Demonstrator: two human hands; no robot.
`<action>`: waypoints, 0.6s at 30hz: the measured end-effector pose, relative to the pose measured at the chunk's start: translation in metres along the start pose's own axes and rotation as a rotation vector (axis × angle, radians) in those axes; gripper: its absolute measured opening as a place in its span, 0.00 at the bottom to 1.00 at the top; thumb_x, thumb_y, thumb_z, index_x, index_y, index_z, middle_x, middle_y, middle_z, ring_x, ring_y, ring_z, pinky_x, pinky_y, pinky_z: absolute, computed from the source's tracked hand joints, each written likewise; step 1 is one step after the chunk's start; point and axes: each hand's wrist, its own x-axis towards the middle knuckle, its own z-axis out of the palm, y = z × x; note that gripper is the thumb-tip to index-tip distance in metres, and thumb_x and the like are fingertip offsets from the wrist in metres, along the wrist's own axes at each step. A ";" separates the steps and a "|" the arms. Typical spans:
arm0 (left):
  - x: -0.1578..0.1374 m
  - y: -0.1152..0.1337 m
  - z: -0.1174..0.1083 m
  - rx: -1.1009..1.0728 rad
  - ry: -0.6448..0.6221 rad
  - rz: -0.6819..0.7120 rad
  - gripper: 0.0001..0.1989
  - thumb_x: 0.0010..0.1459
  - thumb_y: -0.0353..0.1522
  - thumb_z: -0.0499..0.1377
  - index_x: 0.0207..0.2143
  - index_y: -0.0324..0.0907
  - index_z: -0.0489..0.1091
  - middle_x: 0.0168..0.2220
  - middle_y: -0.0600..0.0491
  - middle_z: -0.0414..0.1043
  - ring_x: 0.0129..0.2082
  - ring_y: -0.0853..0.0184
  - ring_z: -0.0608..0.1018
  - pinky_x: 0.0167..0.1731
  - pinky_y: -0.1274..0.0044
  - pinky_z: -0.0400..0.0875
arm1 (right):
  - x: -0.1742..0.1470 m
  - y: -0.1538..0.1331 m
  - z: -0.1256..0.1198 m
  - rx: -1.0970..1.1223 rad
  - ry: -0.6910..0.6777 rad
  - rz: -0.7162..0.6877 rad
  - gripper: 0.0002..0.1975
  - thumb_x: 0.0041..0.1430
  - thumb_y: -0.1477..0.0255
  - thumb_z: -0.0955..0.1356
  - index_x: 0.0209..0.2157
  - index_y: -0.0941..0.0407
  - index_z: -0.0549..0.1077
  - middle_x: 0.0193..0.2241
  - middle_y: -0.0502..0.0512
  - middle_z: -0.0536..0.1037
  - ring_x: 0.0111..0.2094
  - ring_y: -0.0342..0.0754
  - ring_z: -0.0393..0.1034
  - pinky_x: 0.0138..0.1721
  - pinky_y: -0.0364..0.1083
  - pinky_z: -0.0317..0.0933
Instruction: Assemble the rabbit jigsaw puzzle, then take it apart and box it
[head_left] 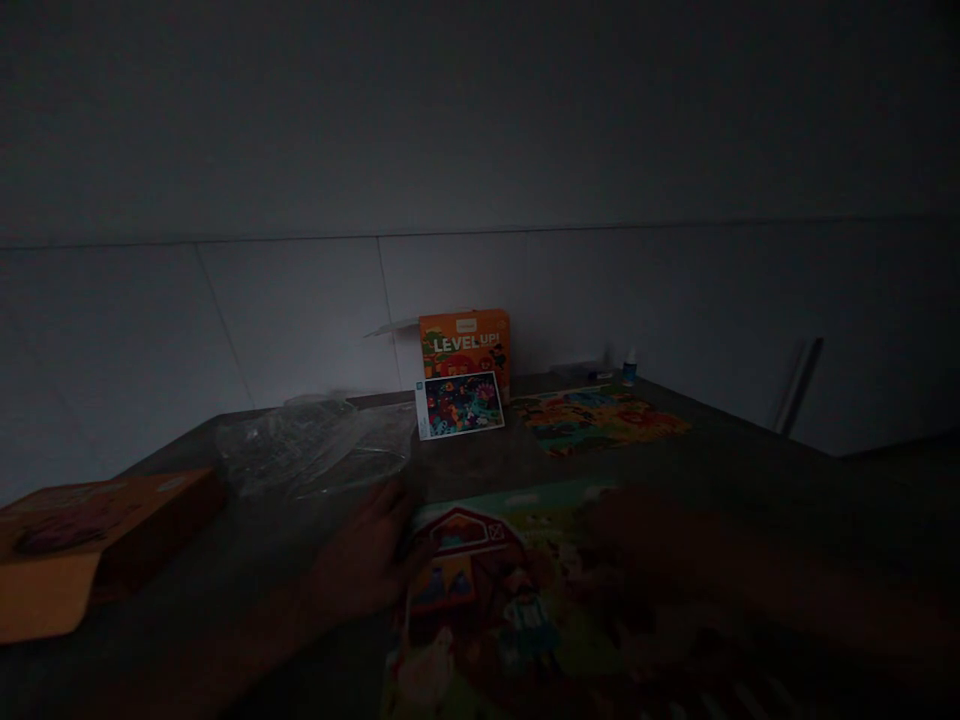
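A farm-scene puzzle [525, 600] with a red barn, a farmer figure and a hen lies flat on the dark table. My left hand [364, 560] rests at its left edge, fingers apart, the thumb reaching over the border near the barn. Nothing shows in its grasp. Over the puzzle's upper right part is my right hand [630, 525], dim and smeared by motion. Its fingers cannot be made out, nor whether it touches a piece. The lower right of the puzzle is partly covered by the right arm and lost in shadow.
Behind stand an orange "LEVEL UP!" box [465, 345] and a picture card [461, 406] leaning on it. A second puzzle [600, 415] lies back right near a small bottle [630, 367]. Clear plastic wrap [322, 440] and an opened orange box [112, 510] are left.
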 end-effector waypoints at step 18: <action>0.001 -0.015 0.005 -0.514 0.081 -0.101 0.07 0.56 0.33 0.56 0.35 0.42 0.59 0.29 0.56 0.65 0.27 0.68 0.68 0.25 0.78 0.61 | 0.106 -0.066 0.061 0.174 0.302 -0.252 0.12 0.55 0.73 0.70 0.41 0.62 0.73 0.41 0.62 0.72 0.46 0.55 0.65 0.48 0.53 0.60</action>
